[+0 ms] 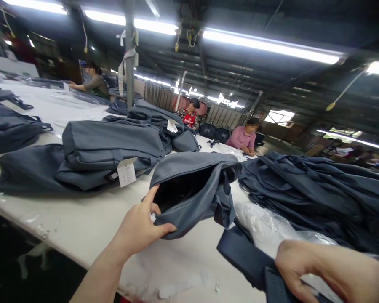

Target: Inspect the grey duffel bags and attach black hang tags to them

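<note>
A dark grey-blue bag (pixel 189 225) lies on the table with its zip opening gaping, and the inside is dark. My left hand (pixel 142 227) pinches the near left end of the bag at the opening, thumb outside and fingers at the rim. At the lower right, my right hand (pixel 316 269) is curled round a wide dark webbing strap (pixel 243 252), which has a darker padded or ribbed piece by the fingers. Part of that hand is blurred and cut off by the frame. Short strap loops hang from the bag's right end.
Finished-looking bags with white paper tags (pixel 126 172) are stacked on the left of the white table (pixel 91 219). A heap of dark bags (pixel 316 193) fills the right side, with clear plastic wrap (pixel 265 223) before it. A post (pixel 130 59) and several co-workers stand or sit beyond.
</note>
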Action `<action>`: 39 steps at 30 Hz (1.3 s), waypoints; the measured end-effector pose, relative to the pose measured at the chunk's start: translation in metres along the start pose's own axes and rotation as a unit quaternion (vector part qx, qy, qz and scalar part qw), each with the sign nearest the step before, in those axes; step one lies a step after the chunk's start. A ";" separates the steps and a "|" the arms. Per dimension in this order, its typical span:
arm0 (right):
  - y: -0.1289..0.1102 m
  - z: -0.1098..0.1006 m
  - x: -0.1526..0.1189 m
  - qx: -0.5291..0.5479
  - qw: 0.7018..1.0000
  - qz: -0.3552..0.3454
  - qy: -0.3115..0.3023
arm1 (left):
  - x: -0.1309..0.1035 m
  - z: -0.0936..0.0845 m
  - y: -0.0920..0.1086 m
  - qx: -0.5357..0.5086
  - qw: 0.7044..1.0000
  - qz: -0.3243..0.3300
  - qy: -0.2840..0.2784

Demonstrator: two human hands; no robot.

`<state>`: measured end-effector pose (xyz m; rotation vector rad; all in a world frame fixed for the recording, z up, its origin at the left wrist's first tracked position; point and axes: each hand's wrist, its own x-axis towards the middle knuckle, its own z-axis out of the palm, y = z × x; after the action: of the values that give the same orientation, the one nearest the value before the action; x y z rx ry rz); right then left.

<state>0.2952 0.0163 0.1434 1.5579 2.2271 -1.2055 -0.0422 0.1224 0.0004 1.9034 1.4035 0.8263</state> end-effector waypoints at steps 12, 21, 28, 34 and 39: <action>-0.147 -0.095 0.162 -0.155 0.901 -0.403 0.042 | -0.002 0.001 0.000 -0.022 0.999 0.011 0.021; -0.119 -0.060 0.221 0.099 0.911 -0.396 0.057 | 0.006 0.013 -0.017 -0.121 0.983 0.068 0.121; -0.116 -0.054 0.197 -0.172 0.891 -0.347 0.239 | 0.012 0.022 -0.021 -0.183 0.975 0.039 0.121; -0.117 -0.046 0.180 -0.393 0.831 -0.268 0.288 | 0.008 0.021 -0.024 -0.147 0.974 0.076 0.154; -0.123 -0.041 0.172 -0.433 0.858 -0.191 0.197 | 0.002 0.023 -0.022 -0.130 0.978 0.099 0.126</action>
<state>0.1274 0.1517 0.1399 1.0468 2.7975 0.1904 -0.0368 0.1266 -0.0308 1.7987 1.1879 1.3205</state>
